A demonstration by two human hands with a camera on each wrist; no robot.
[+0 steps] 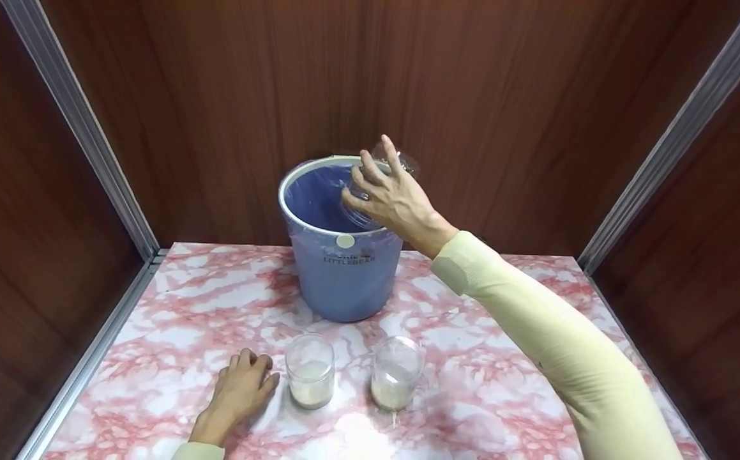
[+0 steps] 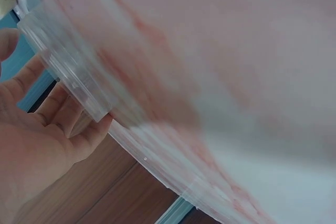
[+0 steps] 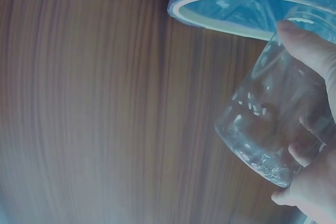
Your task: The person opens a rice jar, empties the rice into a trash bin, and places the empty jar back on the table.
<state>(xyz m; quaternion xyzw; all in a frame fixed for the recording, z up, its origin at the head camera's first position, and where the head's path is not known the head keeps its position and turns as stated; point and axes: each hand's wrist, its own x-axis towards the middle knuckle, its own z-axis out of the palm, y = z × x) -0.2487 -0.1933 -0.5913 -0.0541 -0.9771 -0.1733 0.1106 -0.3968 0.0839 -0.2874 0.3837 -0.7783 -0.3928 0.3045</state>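
"What does the right grip (image 1: 395, 191) have?"

"A clear jar (image 3: 257, 124), held between thumb and fingers (at least one finger sticks out past it)."

"Which way does it lie?"

"Slanted, its long axis running from the raised base, on the right, down and left to the mouth. The relation to watch, I'd judge, is mouth to rim: the mouth looks to be just within the rim of the bin (image 1: 347, 287). The right arm is the nearer one, reaching across to it from the right."

"And the left grip (image 1: 239, 390)?"

"On the tabletop (image 1: 216, 294), fingers loosely bent, apparently holding nothing. It's well apart from the jar and just beside the left glass (image 1: 310, 383). The right glass (image 1: 395, 377) stands near that one; both are upright, with something pale low inside."

"Anything unclear?"

"Plenty. In the head view the hand covers much of the jar, and the bin's floor is hidden. White specks show on the jar, but whether grains, drops or glare, I can't tell. The right wrist view cuts off part of the hand. In the left wrist view, a clear piece (image 2: 68, 66) overlaps the fingers; I can't say what it is."
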